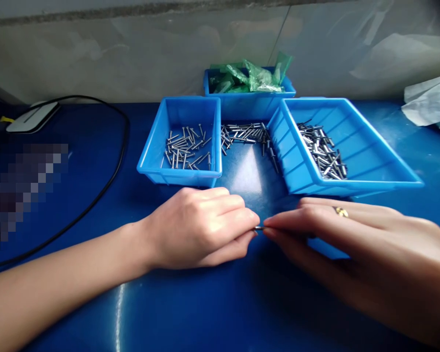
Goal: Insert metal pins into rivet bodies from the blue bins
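Note:
A thin metal fastener (pixel 259 228) bridges the small gap between my two hands, above the blue tabletop. Only a short bit of its shank shows, so its exact kind is hidden. My left hand (pixel 209 227) pinches one end between thumb and curled fingers, knuckles up. From the other side, my right hand (pixel 352 244), with a gold-coloured ring, grips the opposite end between thumb and index fingertips. Just beyond the hands, a blue bin (pixel 179 173) on the left holds loose screws (pixel 183 149). In the blue bin (pixel 366 184) on the right lie metal fasteners (pixel 324 151).
Loose metal fasteners (pixel 245 132) are heaped on the blue table (pixel 190 303) between the bins. Behind them, a third blue bin (pixel 249 103) contains green plastic packets (pixel 260 78). A black cable (pixel 123 142) curves from a white device (pixel 33 117) at left. Crumpled white material (pixel 430 100) lies far right.

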A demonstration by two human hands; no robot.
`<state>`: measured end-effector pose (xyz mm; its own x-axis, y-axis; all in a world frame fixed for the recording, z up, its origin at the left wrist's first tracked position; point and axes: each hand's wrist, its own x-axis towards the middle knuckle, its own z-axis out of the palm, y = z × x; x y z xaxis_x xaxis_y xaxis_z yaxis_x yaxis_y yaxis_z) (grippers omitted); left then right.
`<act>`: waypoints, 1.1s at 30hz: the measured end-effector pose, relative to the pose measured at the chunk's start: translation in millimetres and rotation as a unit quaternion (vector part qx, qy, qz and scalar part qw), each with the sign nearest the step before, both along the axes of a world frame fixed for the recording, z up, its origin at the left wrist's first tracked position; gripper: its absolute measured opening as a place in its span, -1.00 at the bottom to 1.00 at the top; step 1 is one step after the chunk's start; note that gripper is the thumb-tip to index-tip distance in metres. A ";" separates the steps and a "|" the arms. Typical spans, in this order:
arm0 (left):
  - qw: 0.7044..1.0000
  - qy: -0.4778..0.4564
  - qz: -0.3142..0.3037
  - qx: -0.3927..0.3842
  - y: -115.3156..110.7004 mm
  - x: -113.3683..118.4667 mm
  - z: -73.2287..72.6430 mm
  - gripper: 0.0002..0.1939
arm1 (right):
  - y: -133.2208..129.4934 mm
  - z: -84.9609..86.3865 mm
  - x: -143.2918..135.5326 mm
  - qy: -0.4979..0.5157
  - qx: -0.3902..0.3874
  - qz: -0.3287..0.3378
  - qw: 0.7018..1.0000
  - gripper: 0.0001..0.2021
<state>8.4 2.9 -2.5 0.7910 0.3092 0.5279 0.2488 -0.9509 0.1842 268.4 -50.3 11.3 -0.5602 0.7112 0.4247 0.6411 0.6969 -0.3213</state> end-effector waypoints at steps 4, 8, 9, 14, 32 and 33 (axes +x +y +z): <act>1.000 0.011 -0.004 0.012 -0.5 -0.7 -0.5 -0.63 | -0.4 0.1 -2.7 -0.030 0.020 0.018 0.999 -0.60; 1.000 -0.004 0.025 -0.002 -1.5 -2.2 -1.3 -0.70 | 6.9 0.9 1.4 -0.058 0.032 0.018 0.998 -0.67; 0.999 -0.012 0.030 -0.003 -1.6 -2.6 -1.3 -0.72 | 8.4 0.8 1.9 -0.056 0.031 0.025 0.998 -0.66; 0.999 -0.032 0.014 0.006 -1.1 -3.8 0.0 -0.76 | 9.5 -1.3 -5.0 -0.010 -0.041 0.056 0.998 -0.61; 0.998 -0.060 0.007 0.004 -2.4 -2.4 3.8 -0.79 | 11.4 1.2 -7.0 0.036 -0.046 0.045 0.997 -0.69; 0.998 -0.061 0.018 0.004 -2.5 -2.2 3.7 -0.80 | 9.6 1.4 -4.6 0.033 -0.030 0.037 0.998 -0.71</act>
